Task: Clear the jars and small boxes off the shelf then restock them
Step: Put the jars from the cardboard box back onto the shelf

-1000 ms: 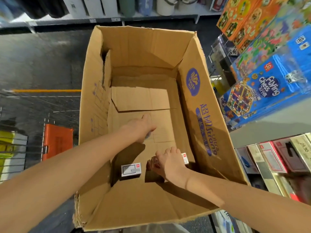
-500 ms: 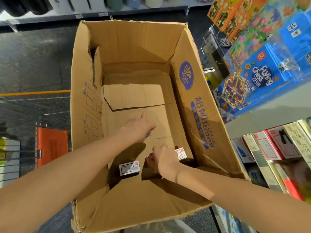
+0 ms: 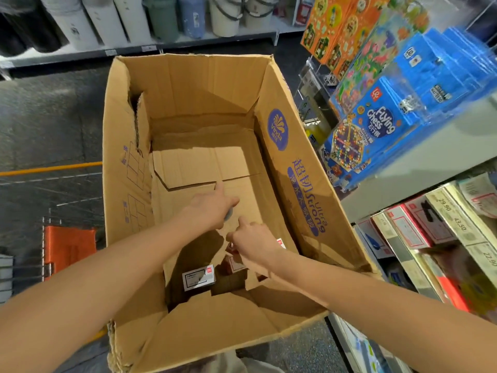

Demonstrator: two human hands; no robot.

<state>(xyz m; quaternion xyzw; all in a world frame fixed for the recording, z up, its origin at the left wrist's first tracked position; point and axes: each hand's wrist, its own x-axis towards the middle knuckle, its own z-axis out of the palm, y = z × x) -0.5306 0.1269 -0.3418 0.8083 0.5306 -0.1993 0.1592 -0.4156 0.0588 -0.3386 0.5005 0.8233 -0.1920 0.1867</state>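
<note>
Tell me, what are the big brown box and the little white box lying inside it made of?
The big brown box looks like corrugated cardboard, matte and bare: creased flaps, ragged torn edges, purple print. The little white box seems thin printed card with a smoother finish, judging by its crisp edges and label, though it is too small to be sure.

Cardboard carton (image 3: pixel 129 184) stands centre. On its floor at the near end lies a small box (image 3: pixel 198 278). To its right, a second box (image 3: pixel 279 242) sits in the right hand (image 3: pixel 255 244). Flying Chess boxes (image 3: pixel 368 135) stand right of the carton. Bins (image 3: pixel 223 14) line the far shelf (image 3: pixel 80 53).
</note>
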